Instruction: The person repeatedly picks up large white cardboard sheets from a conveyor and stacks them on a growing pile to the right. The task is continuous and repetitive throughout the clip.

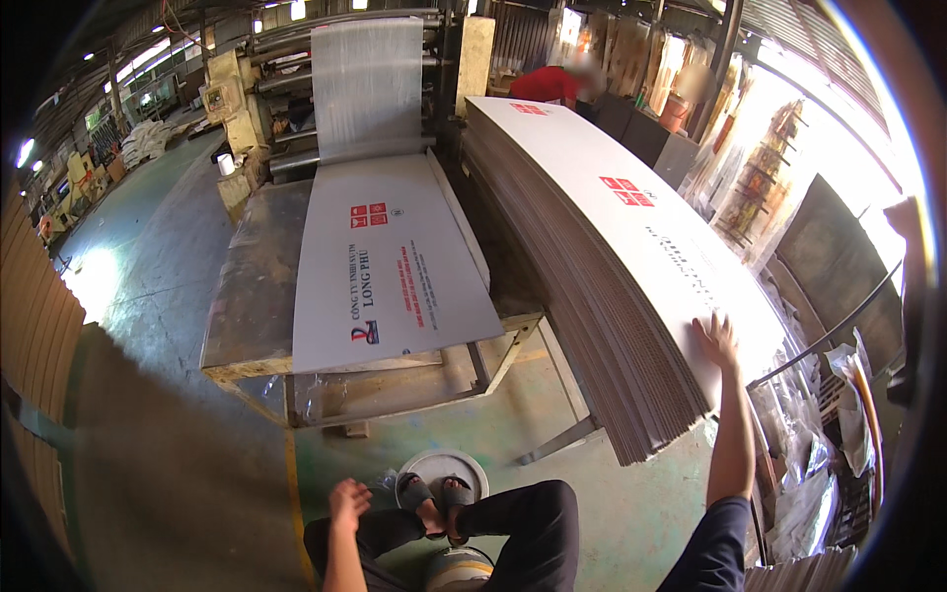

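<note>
My right hand (717, 342) lies with spread fingers on the near end of the top white printed cardboard sheet (631, 212). That sheet tops a tall stack of cardboard (592, 326) on my right. Above my left knee hovers my left hand (349, 504), its fingers loosely bent and apart, with nothing seen in it. In front of me another white printed cardboard sheet (395, 266), with red and dark markings, lies on the machine's outfeed table (254, 286). Its far end is at the rollers, under a hanging translucent film (367, 89).
Behind the table stands a roller machine (281, 79). My sandalled feet rest on a round pail lid (473, 472). Crumpled clear plastic (804, 493) hangs right of the stack. A person in a red shirt (545, 85) bends beyond it. Brown boards (39, 326) stand at far left.
</note>
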Demonstrator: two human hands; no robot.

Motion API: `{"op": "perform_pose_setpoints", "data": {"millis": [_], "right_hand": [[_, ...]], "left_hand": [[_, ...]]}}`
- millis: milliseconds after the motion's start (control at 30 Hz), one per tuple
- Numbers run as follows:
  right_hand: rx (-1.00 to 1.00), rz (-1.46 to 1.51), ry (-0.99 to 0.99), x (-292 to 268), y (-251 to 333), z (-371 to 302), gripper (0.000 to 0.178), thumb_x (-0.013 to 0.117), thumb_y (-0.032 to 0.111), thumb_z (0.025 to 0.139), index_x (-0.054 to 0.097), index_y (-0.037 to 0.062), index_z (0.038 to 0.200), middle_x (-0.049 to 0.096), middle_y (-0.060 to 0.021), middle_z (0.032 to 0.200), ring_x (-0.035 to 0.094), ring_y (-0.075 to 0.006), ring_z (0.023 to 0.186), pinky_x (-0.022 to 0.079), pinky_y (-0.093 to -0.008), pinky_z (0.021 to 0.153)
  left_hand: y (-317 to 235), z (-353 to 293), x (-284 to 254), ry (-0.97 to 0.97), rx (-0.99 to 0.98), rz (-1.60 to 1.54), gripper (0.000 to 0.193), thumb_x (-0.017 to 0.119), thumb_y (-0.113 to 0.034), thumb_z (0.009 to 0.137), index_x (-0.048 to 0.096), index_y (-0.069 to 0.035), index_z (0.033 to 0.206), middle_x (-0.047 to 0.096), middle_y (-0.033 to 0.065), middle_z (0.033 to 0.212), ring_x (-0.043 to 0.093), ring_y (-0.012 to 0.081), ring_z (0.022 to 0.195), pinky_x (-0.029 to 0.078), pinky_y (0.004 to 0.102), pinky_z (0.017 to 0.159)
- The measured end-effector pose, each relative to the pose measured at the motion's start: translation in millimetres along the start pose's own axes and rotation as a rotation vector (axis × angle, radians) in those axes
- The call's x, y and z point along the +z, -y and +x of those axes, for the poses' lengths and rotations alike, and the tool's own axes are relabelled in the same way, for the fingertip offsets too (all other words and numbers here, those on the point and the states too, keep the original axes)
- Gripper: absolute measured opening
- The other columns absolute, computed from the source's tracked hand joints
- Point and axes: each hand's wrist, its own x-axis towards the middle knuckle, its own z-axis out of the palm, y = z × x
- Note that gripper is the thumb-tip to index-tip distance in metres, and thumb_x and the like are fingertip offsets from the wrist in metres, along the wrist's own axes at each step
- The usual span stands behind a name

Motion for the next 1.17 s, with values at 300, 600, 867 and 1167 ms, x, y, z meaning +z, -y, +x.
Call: {"op": "perform_pose_setpoints", "data": {"millis": [300,600,867,1167], "right_hand": [[-0.569,-0.134,0.029,-6.1,6.6,-207.0,0.079,0.066,0.035,0.081,0.033,-0.0019,0.142,0.029,-0.0334,0.145,0.030,-0.0518,0.133,0.030,-0.0608,0.105],[-1.142,0.172,-0.219,-24.9,21.6,-313.4,0.057,0.067,0.035,0.079,0.052,0.0134,0.130,0.050,-0.0127,0.133,0.045,-0.0296,0.124,0.028,-0.0618,0.106],[-0.090,0.032,-0.134,-17.3,-143.7,-319.5,0.085,0.060,0.050,0.084,0.025,0.0078,0.148,0.028,-0.0236,0.149,0.028,-0.0430,0.135,0.022,-0.0533,0.108],[-0.059,0.572,0.596,52.4,-78.3,-360.1,0.101,0.074,0.050,0.073,0.021,0.0108,0.150,0.035,-0.0195,0.147,0.042,-0.0420,0.127,0.035,-0.0490,0.103]], "left_hand": [[8.0,-170.5,198.4,0.858,-0.026,0.201,0.038,0.054,-0.026,0.097,0.051,-0.004,0.128,0.061,0.0132,0.118,0.066,0.0249,0.098,0.052,0.0337,0.086],[-105.5,-293.1,299.1,1.014,0.324,0.098,0.038,0.063,-0.028,0.090,0.056,0.000,0.114,0.063,0.0115,0.098,0.060,0.0138,0.085,0.050,0.0283,0.070],[-82.0,-225.7,79.9,0.850,0.180,0.121,0.033,0.062,-0.021,0.092,0.057,0.001,0.117,0.065,0.0062,0.105,0.062,0.0135,0.093,0.049,0.0283,0.082],[13.7,-208.2,-95.7,0.411,0.312,-0.017,0.083,0.069,-0.022,0.086,0.019,-0.019,0.152,0.034,0.0082,0.149,0.034,0.0248,0.135,0.030,0.0434,0.109]]}}
